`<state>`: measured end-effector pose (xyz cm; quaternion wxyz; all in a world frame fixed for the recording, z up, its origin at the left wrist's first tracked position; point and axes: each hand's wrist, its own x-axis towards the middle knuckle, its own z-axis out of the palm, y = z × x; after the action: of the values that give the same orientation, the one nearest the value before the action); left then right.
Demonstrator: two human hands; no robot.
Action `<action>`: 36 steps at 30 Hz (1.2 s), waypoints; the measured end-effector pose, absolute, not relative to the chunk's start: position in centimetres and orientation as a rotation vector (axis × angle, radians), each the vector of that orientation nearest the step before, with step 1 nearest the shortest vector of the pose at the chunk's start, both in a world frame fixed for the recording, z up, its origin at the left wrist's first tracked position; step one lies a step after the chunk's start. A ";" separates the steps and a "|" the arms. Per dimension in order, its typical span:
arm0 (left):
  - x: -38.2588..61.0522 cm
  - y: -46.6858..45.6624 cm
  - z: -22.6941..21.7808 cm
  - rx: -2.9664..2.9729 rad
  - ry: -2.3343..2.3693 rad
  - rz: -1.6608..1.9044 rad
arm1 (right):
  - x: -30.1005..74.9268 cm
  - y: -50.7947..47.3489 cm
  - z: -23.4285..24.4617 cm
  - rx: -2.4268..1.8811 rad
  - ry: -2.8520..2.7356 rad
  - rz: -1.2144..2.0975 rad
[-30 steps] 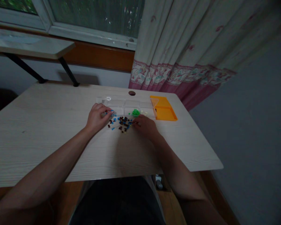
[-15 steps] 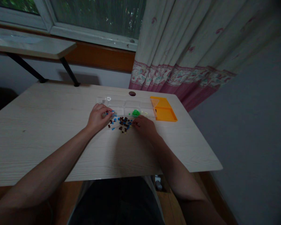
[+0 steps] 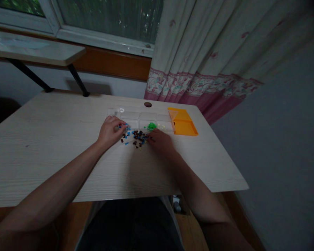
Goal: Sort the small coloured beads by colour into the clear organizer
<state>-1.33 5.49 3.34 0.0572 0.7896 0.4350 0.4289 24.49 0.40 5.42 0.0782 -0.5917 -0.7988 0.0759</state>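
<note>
A heap of small dark brown and blue building bricks (image 3: 139, 136) lies on the table, with loose ones scattered around it. Behind the heap stands a clear plastic compartment box (image 3: 129, 122). Green bricks (image 3: 151, 126) fill part of its front middle compartment, and a few pale yellow bricks (image 3: 161, 126) lie to their right. My left hand (image 3: 110, 131) is at the box's front left corner, thumb and fingers closed beside some blue bricks; what they pinch is too small to make out. My right hand (image 3: 161, 140) reaches the heap's right side, fingers bent together, their tips among the bricks.
An open orange case (image 3: 184, 126) stands on the table's right, touching or overlapping the clear box's end. A round cable hole (image 3: 148, 104) is near the back edge. A raised shelf (image 3: 36, 48) on black legs rises at the back left. A curtain (image 3: 193, 76) hangs behind.
My right hand's fingers have shifted slightly left and stretched a little further over the heap. My left hand stays almost where it was.
</note>
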 end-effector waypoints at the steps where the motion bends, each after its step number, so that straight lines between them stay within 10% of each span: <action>1: -1.3 5.5 3.3 2.395 1.318 1.304 | 24.4 0.4 5.4 -1.776 -2.390 0.231; 36: -1.9 6.1 2.4 2.367 1.586 1.163 | 25.0 0.5 5.6 -1.757 -2.287 0.255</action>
<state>-1.90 6.06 2.38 0.0320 0.7687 0.5152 0.3778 24.95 0.53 5.58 0.1228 -0.6024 -0.7839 0.0873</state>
